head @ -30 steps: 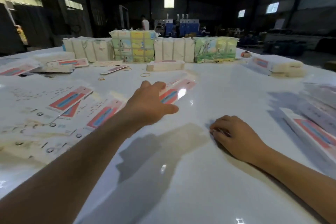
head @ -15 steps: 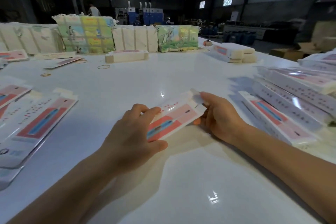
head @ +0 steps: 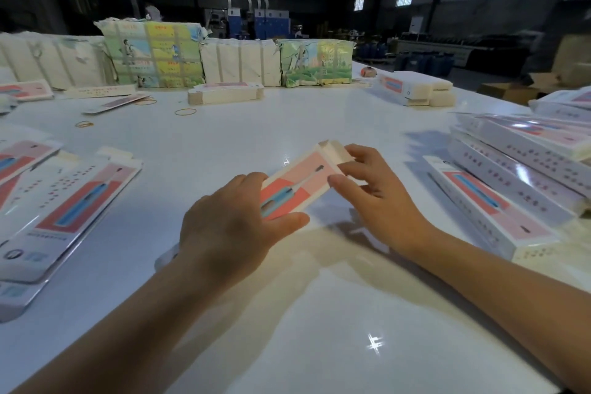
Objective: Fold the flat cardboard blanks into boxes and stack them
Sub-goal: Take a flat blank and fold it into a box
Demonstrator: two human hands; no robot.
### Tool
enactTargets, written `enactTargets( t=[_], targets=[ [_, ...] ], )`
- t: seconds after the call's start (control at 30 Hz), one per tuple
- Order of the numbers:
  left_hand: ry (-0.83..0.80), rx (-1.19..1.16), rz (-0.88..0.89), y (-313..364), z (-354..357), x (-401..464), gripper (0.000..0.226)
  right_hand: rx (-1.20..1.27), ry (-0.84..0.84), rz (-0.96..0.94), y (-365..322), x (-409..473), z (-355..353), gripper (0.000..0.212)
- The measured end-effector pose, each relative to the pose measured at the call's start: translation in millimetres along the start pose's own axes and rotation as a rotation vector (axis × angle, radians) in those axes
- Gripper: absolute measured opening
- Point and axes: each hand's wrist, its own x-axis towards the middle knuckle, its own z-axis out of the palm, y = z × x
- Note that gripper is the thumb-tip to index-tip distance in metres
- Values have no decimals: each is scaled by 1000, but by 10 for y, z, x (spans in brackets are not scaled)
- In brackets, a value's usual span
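No legible text is showing. Rows of small printed characters are appearing on the white-and-pink flat cardboard blanks and the long white folded boxes, but all are too blurred to read.

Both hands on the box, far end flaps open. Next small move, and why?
Probably fold the end flaps in with the right hand and tuck them shut. The box already looks opened into a sleeve, the left hand grips its near end to steady it, and the right hand's fingers pinch at the far end, whose flaps stand up unfolded. Then it can join the boxes on the right.
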Motion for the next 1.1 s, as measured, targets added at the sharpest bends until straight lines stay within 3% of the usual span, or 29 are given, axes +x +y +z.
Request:
enactTargets(
  t=[0.1,0.23,0.3,0.37,0.5,0.6,0.7,0.8,0.87,1.0,1.1],
  targets=[
    [-66,-5,-22,-4,-31,21,49,110,7,47,-1,-9,18,14],
    [-81,55,-18,-4,-25,49,45,-23,213,76,32,3,21,24],
    [-97,44,-24,-10,-20,59,45,-30,271,101,30,6,7,16],
    [-104,51,-12,-8,-22,62,46,8,262,119,15,6,15,9],
    [-106,59,34,-20,-29,52,44,108,200,103,-41,-36,78,16],
    [-106,222,144,9,12,49,52,175,169,87,-64,-64,91,31],
    [-23,330,184,31,77,15,66,231,173,130,-52,-65,88,31],
    [58,388,237,75,40,-19,79,351,150,235,-14,-54,56,57],
    [78,363,297,79,47,-32,73,327,120,290,-13,-46,57,63],
    [86,405,329,123,77,-54,66,296,113,317,-6,-41,64,17],
    [90,373,316,146,71,-69,68,139,119,247,4,-50,51,15]
  ],
)
